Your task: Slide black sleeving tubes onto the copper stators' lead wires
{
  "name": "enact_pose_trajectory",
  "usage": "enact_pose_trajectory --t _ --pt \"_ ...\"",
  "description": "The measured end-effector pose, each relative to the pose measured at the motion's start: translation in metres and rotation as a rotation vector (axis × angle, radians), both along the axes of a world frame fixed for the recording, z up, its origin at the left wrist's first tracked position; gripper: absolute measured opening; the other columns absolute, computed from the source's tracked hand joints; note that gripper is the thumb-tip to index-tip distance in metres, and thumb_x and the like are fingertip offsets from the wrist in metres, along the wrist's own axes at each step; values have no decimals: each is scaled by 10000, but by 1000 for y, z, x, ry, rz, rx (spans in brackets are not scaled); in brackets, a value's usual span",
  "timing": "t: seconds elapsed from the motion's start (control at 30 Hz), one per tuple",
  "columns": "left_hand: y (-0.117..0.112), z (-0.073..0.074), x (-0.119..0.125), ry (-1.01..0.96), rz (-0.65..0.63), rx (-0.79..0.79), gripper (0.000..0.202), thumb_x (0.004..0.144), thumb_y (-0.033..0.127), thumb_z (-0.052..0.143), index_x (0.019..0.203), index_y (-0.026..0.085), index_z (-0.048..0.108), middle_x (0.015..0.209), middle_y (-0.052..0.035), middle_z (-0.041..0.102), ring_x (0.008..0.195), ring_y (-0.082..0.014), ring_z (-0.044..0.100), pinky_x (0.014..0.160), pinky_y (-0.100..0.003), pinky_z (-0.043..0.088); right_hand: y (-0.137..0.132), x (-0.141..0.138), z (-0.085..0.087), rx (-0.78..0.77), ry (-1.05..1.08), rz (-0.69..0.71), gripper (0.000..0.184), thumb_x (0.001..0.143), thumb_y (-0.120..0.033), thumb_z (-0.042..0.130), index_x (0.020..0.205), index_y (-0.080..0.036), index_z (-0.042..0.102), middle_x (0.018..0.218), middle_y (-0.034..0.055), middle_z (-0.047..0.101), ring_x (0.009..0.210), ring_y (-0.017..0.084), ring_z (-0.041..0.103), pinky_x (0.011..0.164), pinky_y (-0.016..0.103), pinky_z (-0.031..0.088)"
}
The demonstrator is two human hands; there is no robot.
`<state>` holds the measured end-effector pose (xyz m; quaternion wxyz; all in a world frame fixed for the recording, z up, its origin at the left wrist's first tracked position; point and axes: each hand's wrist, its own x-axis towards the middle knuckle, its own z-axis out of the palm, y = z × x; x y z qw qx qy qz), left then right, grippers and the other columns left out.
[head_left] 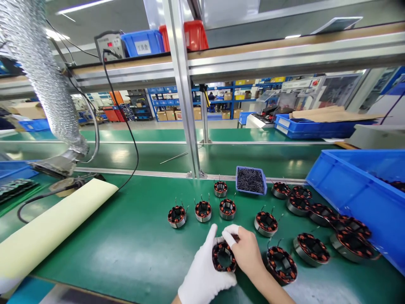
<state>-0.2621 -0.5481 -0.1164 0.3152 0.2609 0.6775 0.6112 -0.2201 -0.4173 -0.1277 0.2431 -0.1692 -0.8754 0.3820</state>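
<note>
The gloved left hand (pixel 202 270) clamps its fingers (pixel 211 235) around a copper-wound stator (pixel 224 268) over the worktop (pixel 120 236); the right hand (pixel 248 251) bends over its 1 o'clock edge, grip too hidden to tell. Outward, four stators (pixel 227 215) stand at 10 to 12, a tray (pixel 249 192) of black pieces (pixel 249 179) at 1; more stators (pixel 306 256) crowd 2 to 3, walled off by a blue bin (pixel 357 190).

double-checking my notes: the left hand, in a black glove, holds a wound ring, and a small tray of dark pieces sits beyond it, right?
Not quite: the glove on the left hand is white, not black, as the head view shows. That hand does hold a wound ring, and a small tray of dark pieces sits beyond it.
</note>
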Motion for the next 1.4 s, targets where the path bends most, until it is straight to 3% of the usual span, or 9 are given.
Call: enact_pose_trajectory --t 0.13,0.23,0.4,0.47,0.53,0.67,0.8,1.17,1.4 --pt "4 -11 -2 70 12 -26 1052 444 16 557 1355 206 67 1174 -55 496 1000 -213 522 897 -298 412 -6 15 -10 284 238 -14 271 831 -203 406 782 -174 671 759 57 656 734 184 595 692 282 457" --pt "-5 -3 -6 175 -65 -109 1079 454 14 581 1361 266 52 1201 -46 487 1061 -239 490 933 -337 385 3 31 22 392 217 -31 276 846 -222 397 812 -193 668 779 52 654 762 184 590 697 273 461" --pt "9 82 -48 554 -46 -156 834 649 197 614 1348 289 167 1349 -44 338 1185 -246 367 954 -367 365 90 12 119 480 -73 -121 253 849 -302 427 845 -212 663 873 48 649 837 201 574 770 290 423" --pt "49 117 -77 939 4 -249 489 819 212 406 1299 249 317 1276 -45 437 1147 -205 410 987 -385 318 138 -19 137 559 -415 -61 226 829 -217 438 838 -178 660 853 64 648 806 192 579 740 273 412" --pt "102 134 -104 1127 -212 -382 380 840 164 347 1195 233 465 1159 -33 540 1064 -186 482 953 -365 360 175 -52 137 581 -502 -41 182 769 -134 508 880 -157 650 881 78 640 818 186 576 730 257 402" --pt "199 116 -136 1206 -421 -491 225 765 153 533 977 191 598 1076 -38 582 981 -186 529 889 -342 413 205 -93 106 638 -612 27 261 706 -169 630 964 -131 607 946 88 606 823 182 567 705 275 421" --pt "240 83 -149 1252 -557 -621 189 810 283 539 928 141 577 1014 -59 576 933 -181 540 827 -396 438 211 -99 82 689 -642 58 267 734 -195 613 996 -150 587 956 76 592 812 180 565 666 280 426" --pt "248 71 -170 1271 -534 -562 208 733 293 561 914 263 659 909 -13 636 850 -223 574 736 -298 423 230 -102 76 708 -584 25 191 782 -178 509 873 -225 671 850 51 641 801 195 565 641 248 374" --pt "227 90 -178 1275 -437 -425 226 753 249 498 908 274 661 913 9 605 835 -175 551 743 -243 410 232 -102 84 714 -574 17 164 782 -207 532 817 -237 689 893 28 637 795 172 553 611 225 358"
